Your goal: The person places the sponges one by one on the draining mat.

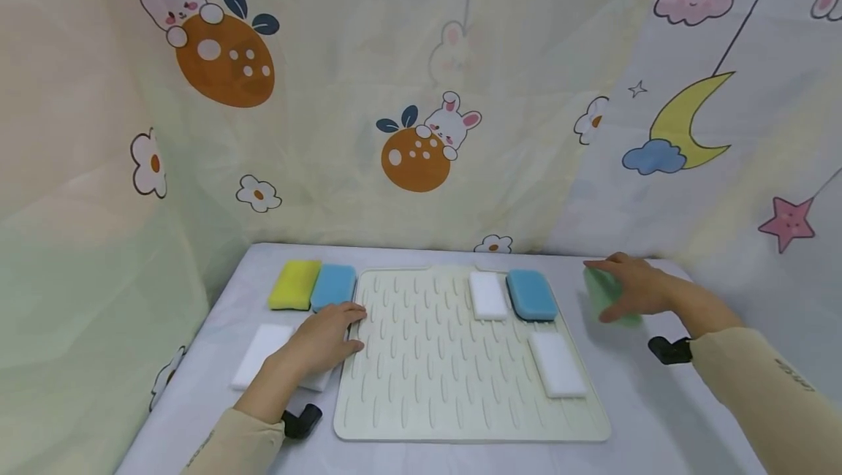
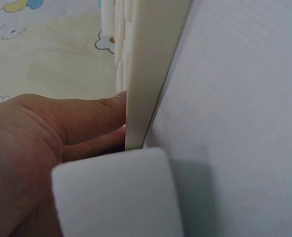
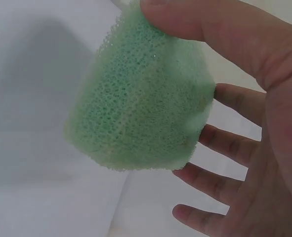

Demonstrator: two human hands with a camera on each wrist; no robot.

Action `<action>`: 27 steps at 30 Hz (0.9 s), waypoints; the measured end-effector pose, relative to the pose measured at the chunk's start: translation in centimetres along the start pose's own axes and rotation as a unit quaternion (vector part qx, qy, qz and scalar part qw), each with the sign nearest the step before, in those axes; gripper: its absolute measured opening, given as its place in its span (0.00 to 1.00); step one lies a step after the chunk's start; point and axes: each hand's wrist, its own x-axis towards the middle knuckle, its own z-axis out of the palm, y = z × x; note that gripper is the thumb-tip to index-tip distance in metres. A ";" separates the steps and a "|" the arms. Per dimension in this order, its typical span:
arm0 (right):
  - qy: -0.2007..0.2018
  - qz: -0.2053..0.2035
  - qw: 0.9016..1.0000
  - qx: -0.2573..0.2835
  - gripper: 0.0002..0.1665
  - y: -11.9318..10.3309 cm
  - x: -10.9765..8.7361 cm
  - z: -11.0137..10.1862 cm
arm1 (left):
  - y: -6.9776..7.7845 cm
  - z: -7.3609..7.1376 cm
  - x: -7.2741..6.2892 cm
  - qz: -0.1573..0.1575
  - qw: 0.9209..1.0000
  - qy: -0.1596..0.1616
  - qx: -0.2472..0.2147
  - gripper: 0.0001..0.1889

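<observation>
My right hand [image 1: 636,285] pinches a porous light-green sponge [image 1: 600,291] between thumb and fingers, over the right side of the table. In the right wrist view the green sponge [image 3: 136,103] is seen close up, with the thumb along its upper edge and fingertips at its far side. My left hand [image 1: 322,336] rests with its fingertips and thumb at the left edge of a cream ridged drying mat [image 1: 434,380]. Up close in the left wrist view, the thumb touches the edge of the mat [image 2: 153,59]. A white sponge block [image 2: 116,192] lies just below that hand.
On the mat are two white blocks [image 1: 488,296] [image 1: 557,364] and a blue sponge [image 1: 531,294]. Left of it lie a yellow sponge [image 1: 294,285], another blue sponge [image 1: 332,285] and white blocks [image 1: 262,351], partly behind my left arm. A printed cloth [image 1: 329,168] hangs behind the table.
</observation>
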 end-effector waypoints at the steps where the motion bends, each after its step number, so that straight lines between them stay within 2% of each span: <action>1: -0.002 0.000 1.000 0.000 0.63 -0.3 0.0 -0.1 | 0.0 0.0 0.0 0.000 1.000 0.000 0.001 0.31; 9: -0.022 -0.006 1.000 -0.002 0.63 -2.1 0.2 -0.8 | -0.1 0.0 0.1 -0.001 1.000 0.000 0.002 0.31; 27: -0.018 -0.044 0.999 -0.010 0.58 -6.2 -0.4 -1.6 | -0.1 0.0 0.3 -0.001 1.000 -0.003 0.000 0.31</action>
